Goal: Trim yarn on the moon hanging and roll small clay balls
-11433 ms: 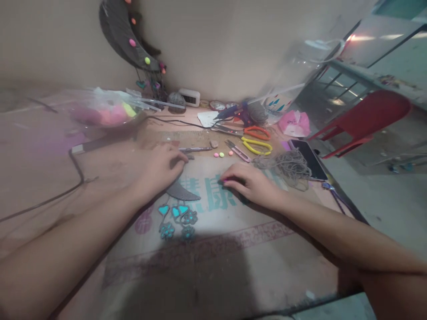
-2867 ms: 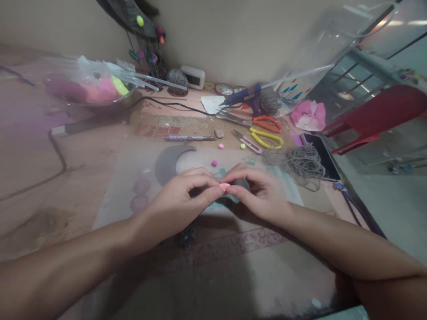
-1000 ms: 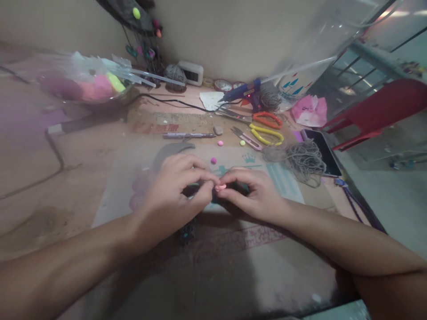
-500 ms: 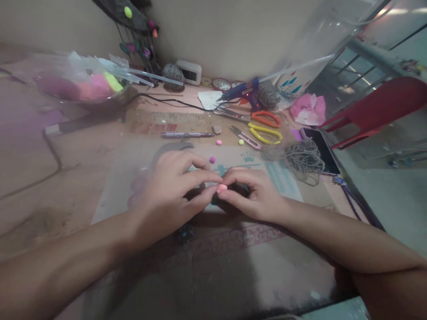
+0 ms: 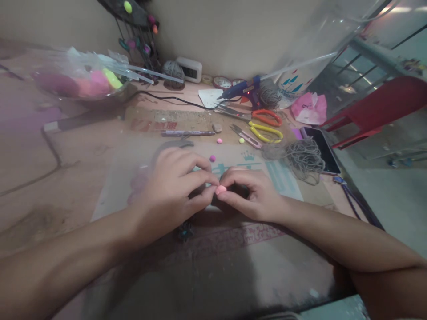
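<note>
A small coral-pink piece (image 5: 220, 190), which looks like soft clay, is pinched between the fingertips of both hands over the mat. My left hand (image 5: 182, 184) touches it from the left with thumb and index finger. My right hand (image 5: 250, 193) grips it from the right between thumb and index finger. Just beyond the hands lie a magenta ball (image 5: 212, 158), a pink ball (image 5: 219, 141) and a yellow-green ball (image 5: 242, 140) on the work surface.
Behind the balls are a pen (image 5: 188, 133), thread snips (image 5: 246, 136), yellow-handled pliers (image 5: 267, 133), orange-handled scissors (image 5: 266, 117) and a glue gun (image 5: 242, 91). Gray yarn (image 5: 305, 160) and a phone (image 5: 325, 153) are at right. A bowl (image 5: 96, 100) with colored clay stands at left.
The fingertips have shifted very slightly around the coral-pink piece, and more of it shows. Both hands remain in almost the same place.
</note>
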Demonstrator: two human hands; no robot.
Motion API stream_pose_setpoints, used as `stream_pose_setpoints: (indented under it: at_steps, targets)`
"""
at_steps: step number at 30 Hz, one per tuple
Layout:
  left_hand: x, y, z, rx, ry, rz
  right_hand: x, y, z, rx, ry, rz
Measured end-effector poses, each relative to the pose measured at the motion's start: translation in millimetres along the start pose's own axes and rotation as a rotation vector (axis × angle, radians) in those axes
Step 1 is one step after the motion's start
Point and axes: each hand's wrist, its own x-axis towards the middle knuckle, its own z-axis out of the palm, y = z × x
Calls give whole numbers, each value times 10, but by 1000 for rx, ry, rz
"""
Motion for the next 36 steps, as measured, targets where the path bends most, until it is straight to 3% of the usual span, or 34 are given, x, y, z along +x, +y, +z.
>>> stream_pose_setpoints:
  at_steps: [3, 9, 17, 22, 28, 32, 36]
  targets:
    - [18, 29, 6, -82, -18, -77, 3, 3, 6, 5, -6, -13]
    - [46, 53, 28, -465, -70, -389, 14, -3, -5, 19, -6, -19]
    - [54, 24, 1, -543, -57, -356, -15, 31, -27, 104, -2, 51]
    - [40, -12, 29, -718, -102, -437, -27, 54, -15, 140, 8, 25]
    - [-4, -36, 94, -776, -79, -526, -26, 113, -27, 138, 153, 24]
    - [3, -31, 57, -748, -92, -544, 0, 139, -85, 215, 268, 152]
    - [20, -51, 29, -614, -82, -483, 28, 95, -179, 235, 249, 171]
